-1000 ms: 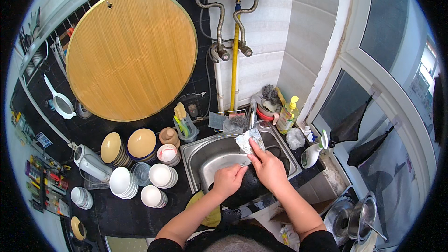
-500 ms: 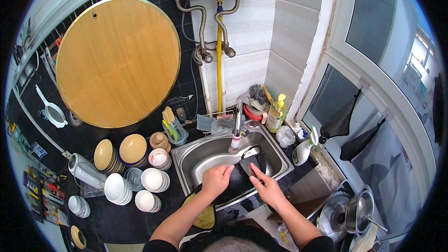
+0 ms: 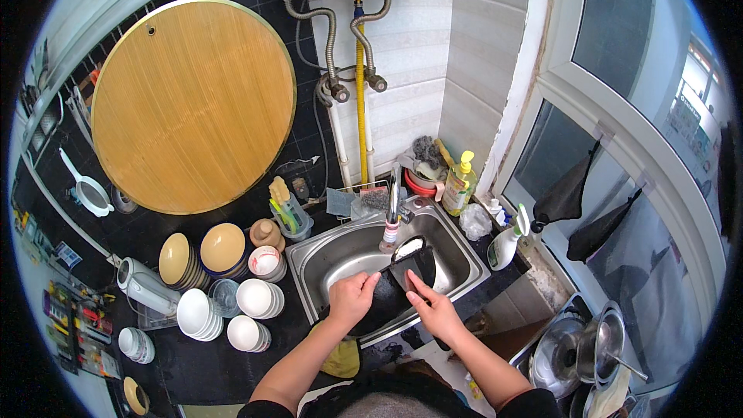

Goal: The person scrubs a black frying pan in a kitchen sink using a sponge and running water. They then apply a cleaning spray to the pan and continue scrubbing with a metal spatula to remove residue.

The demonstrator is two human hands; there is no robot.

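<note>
Presently, the left hand was found closed at the near-left edge of a black pan, apparently gripping its rim, with the thumb uppermost. The pan sat tilted at the near side of a steel sink, its full outline partly covered by both hands. The right hand had its fingers stretched out against a dark grey flat pad, which stood just above the pan's dark surface; whether the thumb closed on the pad from behind could not be determined, nor could contact between pad and pan be confirmed.

Behind the pad, a chrome faucet rose at the back of the sink. To the right of the basin were noted a yellow-topped pump bottle, a crumpled clear bag and a white spray bottle. On the dark counter at left, stacked white bowls stood near two stacks of cream-coloured bowls, with a clear glass bowl between them. A yellow-green cloth hung at the counter's front edge, partly beneath the left forearm, and a large round wooden board was upright against the black tiles
</note>
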